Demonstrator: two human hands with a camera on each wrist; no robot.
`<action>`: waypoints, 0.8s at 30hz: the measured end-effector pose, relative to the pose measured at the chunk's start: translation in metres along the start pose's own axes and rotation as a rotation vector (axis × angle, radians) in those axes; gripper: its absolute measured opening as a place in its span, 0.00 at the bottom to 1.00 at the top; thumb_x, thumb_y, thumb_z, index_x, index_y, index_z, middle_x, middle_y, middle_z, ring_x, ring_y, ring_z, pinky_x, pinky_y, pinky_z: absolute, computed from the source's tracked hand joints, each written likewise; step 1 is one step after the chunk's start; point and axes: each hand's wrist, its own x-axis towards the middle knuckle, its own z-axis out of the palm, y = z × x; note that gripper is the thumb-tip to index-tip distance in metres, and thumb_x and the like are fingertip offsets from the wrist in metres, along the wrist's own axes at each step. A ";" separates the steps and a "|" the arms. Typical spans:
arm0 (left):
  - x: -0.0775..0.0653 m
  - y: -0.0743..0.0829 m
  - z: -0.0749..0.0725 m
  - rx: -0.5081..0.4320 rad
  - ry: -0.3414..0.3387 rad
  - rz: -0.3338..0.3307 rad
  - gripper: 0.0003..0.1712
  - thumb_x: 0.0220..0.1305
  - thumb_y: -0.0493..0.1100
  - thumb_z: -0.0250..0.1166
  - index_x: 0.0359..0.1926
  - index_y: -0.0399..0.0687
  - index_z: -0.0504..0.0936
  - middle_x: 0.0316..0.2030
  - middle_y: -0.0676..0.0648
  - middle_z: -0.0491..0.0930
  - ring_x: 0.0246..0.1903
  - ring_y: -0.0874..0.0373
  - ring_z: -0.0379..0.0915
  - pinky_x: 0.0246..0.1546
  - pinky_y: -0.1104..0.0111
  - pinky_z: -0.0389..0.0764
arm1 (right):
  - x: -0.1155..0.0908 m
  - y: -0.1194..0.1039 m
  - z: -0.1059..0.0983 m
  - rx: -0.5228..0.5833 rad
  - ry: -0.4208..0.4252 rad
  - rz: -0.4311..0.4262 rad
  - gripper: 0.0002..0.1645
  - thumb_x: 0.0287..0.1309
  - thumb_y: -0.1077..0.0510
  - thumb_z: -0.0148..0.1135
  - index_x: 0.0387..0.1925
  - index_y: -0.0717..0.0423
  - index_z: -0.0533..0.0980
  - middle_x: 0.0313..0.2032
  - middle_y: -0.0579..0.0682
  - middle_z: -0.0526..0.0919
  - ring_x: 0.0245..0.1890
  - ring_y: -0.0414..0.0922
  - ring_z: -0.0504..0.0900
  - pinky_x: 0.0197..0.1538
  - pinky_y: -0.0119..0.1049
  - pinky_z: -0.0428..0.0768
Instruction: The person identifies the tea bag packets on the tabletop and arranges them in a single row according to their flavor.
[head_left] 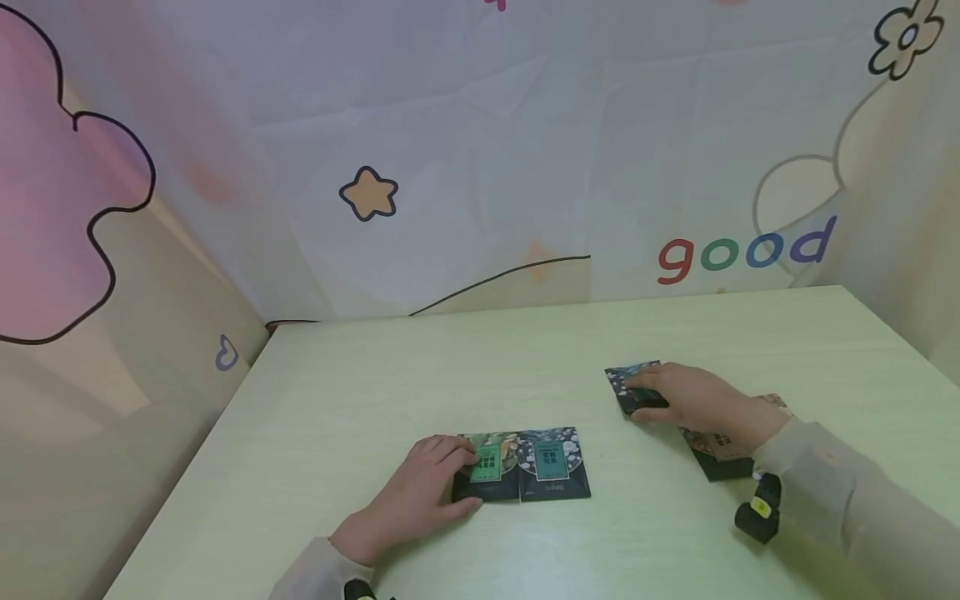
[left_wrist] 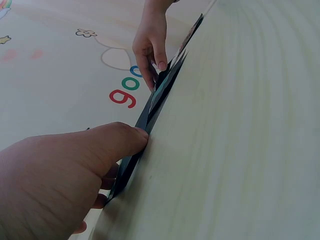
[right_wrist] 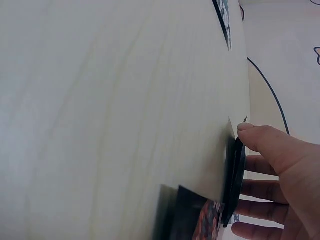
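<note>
**Two packets laid side by side, a third pinched farther back**

Head view: the green-labelled packet is held at its left end by the left hand, fingers at the far edge, thumb at the near one. The blue-labelled packet is set right beside it. The dark packet is pinched by the right hand; the brown packet is partly hidden by that hand and the right sleeve. If the forearm were drawn back low, the brown packet could be dragged along. Wide room is left on the table toward its left edge.

Left wrist view: thin edges are seen slightly raised; by a sideways push, the packets could be overlapped.

Right wrist view: the dark packet is seen edge-on; whether it is fully lifted cannot be told. By uneven squeezing, it could be bent.
</note>
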 end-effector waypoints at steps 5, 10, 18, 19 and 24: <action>0.000 0.000 0.000 0.005 0.003 0.000 0.26 0.57 0.58 0.66 0.52 0.49 0.77 0.56 0.50 0.75 0.59 0.55 0.68 0.66 0.57 0.66 | -0.001 -0.006 -0.001 0.000 -0.014 -0.006 0.34 0.53 0.41 0.67 0.58 0.55 0.76 0.57 0.63 0.78 0.57 0.61 0.76 0.58 0.57 0.76; 0.000 0.000 0.001 0.002 0.012 0.005 0.26 0.57 0.58 0.66 0.51 0.49 0.78 0.56 0.50 0.75 0.58 0.54 0.68 0.66 0.57 0.67 | -0.002 -0.012 0.000 -0.010 -0.025 -0.008 0.34 0.53 0.41 0.67 0.57 0.54 0.76 0.57 0.62 0.78 0.57 0.60 0.76 0.58 0.56 0.77; 0.000 0.000 0.002 0.000 -0.005 -0.011 0.27 0.57 0.59 0.66 0.52 0.50 0.77 0.56 0.50 0.75 0.59 0.54 0.68 0.66 0.57 0.66 | -0.004 -0.023 0.001 -0.025 -0.043 -0.023 0.34 0.51 0.41 0.68 0.56 0.53 0.77 0.57 0.61 0.78 0.58 0.59 0.76 0.59 0.55 0.77; 0.000 0.000 0.002 -0.001 -0.005 -0.013 0.27 0.57 0.59 0.66 0.52 0.50 0.77 0.56 0.50 0.75 0.59 0.54 0.67 0.66 0.57 0.66 | -0.005 -0.024 0.001 -0.029 -0.041 -0.033 0.33 0.51 0.41 0.68 0.56 0.53 0.77 0.57 0.60 0.78 0.57 0.59 0.76 0.58 0.54 0.77; 0.000 -0.001 0.002 -0.003 -0.005 -0.014 0.27 0.57 0.59 0.66 0.52 0.50 0.77 0.56 0.51 0.75 0.60 0.54 0.67 0.67 0.57 0.66 | -0.009 -0.028 0.000 -0.026 -0.040 -0.069 0.33 0.51 0.42 0.69 0.56 0.53 0.77 0.55 0.59 0.79 0.56 0.58 0.77 0.57 0.53 0.78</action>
